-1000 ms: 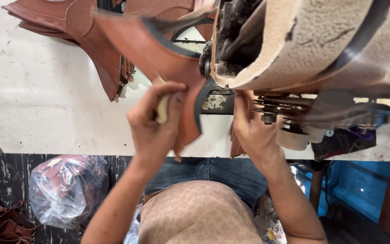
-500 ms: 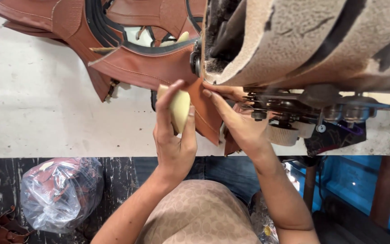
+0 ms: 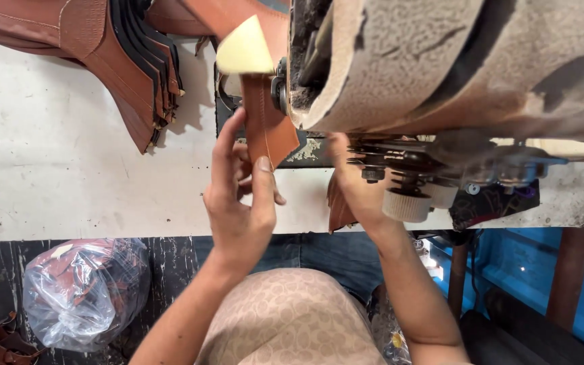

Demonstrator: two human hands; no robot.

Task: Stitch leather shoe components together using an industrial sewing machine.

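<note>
My left hand (image 3: 241, 196) pinches the lower end of a brown leather piece (image 3: 268, 125) between thumb and fingers. The piece runs up toward the sewing machine (image 3: 441, 74), and its pale yellow foam lining (image 3: 245, 51) shows at the top. My right hand (image 3: 353, 186) reaches under the machine head beside the piece; its fingers are partly hidden there, and a second fold of brown leather (image 3: 338, 206) hangs by its palm. I cannot tell whether it grips anything.
A stack of brown leather pieces with black edges (image 3: 123, 61) lies at the back left on the white table (image 3: 55, 169). A clear plastic bag of leather scraps (image 3: 82, 290) sits on the floor to the left. The machine's knobs (image 3: 407, 199) jut out at the right.
The leather piece has turned upright and moved up toward the machine. My left hand shifted from cupping the foam part to pinching the lower end. My right hand went further under the machine.
</note>
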